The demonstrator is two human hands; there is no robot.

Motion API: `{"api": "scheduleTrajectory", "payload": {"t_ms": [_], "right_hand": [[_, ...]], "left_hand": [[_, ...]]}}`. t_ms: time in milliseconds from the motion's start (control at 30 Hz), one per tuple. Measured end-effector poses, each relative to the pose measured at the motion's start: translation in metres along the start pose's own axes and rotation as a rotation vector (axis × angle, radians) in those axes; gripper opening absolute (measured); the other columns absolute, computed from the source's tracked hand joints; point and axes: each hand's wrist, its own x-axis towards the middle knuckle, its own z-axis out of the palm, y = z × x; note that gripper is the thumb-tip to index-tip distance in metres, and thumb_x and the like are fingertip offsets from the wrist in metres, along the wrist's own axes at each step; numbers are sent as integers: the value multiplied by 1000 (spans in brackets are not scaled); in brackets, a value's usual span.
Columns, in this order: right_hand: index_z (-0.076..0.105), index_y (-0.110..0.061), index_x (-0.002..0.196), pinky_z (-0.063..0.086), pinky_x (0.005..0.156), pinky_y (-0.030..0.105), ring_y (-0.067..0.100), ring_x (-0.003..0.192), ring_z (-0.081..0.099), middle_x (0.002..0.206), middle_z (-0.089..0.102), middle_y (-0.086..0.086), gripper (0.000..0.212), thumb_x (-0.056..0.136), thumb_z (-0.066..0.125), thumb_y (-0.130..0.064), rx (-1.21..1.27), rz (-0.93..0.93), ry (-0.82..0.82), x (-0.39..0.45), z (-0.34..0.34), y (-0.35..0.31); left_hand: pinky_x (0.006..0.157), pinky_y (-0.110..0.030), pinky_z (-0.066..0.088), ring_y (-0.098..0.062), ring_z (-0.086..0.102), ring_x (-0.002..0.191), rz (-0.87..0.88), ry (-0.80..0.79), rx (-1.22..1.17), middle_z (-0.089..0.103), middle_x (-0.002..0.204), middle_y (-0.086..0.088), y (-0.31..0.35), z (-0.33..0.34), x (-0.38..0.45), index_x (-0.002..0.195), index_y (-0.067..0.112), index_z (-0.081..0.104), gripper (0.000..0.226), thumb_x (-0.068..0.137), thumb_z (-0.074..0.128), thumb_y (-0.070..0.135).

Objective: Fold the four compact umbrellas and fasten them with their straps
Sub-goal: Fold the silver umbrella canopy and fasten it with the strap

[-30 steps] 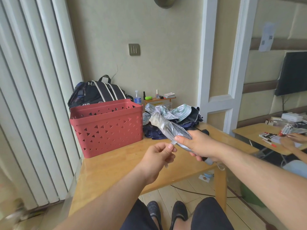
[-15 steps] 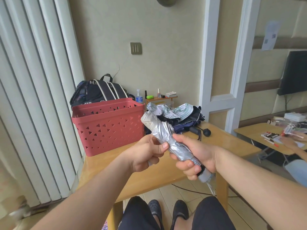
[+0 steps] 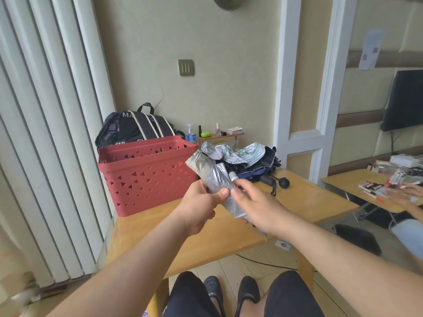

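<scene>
A folded silver compact umbrella (image 3: 211, 171) is held above the wooden table (image 3: 224, 234), its top pointing up and to the left. My left hand (image 3: 198, 205) grips its rolled body from the left. My right hand (image 3: 256, 205) pinches the small strap tab (image 3: 233, 177) at the umbrella's side, and hides the lower end and handle. Behind lie loose unfolded umbrellas: a white one with green print (image 3: 235, 152) on top of a navy one (image 3: 263, 164), with a black handle (image 3: 274, 180) sticking out on the table.
A red plastic basket (image 3: 146, 175) stands on the table's left, close to the silver umbrella. A black backpack (image 3: 135, 128) sits behind it. A second table (image 3: 343, 184) at right holds pens, with another person's hand (image 3: 409, 191) there. White blinds (image 3: 45, 133) fill the left.
My left hand moved from the strap to gripping the umbrella's body. My right hand let go of the body and now pinches the strap tab. The umbrella rose slightly.
</scene>
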Motion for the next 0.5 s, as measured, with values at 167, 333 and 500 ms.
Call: {"api": "scheduleTrajectory", "payload": {"t_ms": [167, 333, 500], "right_hand": [[33, -43, 144, 56, 86, 46, 22, 103, 65, 122, 67, -2, 46, 103, 42, -60, -243, -165, 109, -6, 9, 16], [53, -48, 123, 54, 64, 38, 10, 64, 62, 81, 70, -11, 22, 102, 50, -55, -22, -120, 103, -2, 6, 25], [59, -46, 121, 43, 49, 35, 17, 49, 48, 79, 59, 8, 18, 104, 58, -41, 379, -72, 6, -2, 6, 21]], "left_hand": [[47, -25, 19, -12, 25, 53, -26, 39, 23, 53, 61, 8, -1, 2, 5, 94, 9, 71, 11, 94, 78, 17], [49, -24, 24, -13, 23, 55, 38, -59, 158, 71, 84, 7, 2, -10, 3, 105, 18, 81, 34, 82, 81, 43], [51, -24, 23, -15, 20, 61, 20, -125, 115, 71, 90, 7, 3, -13, 3, 116, 12, 78, 28, 93, 75, 28]]}}
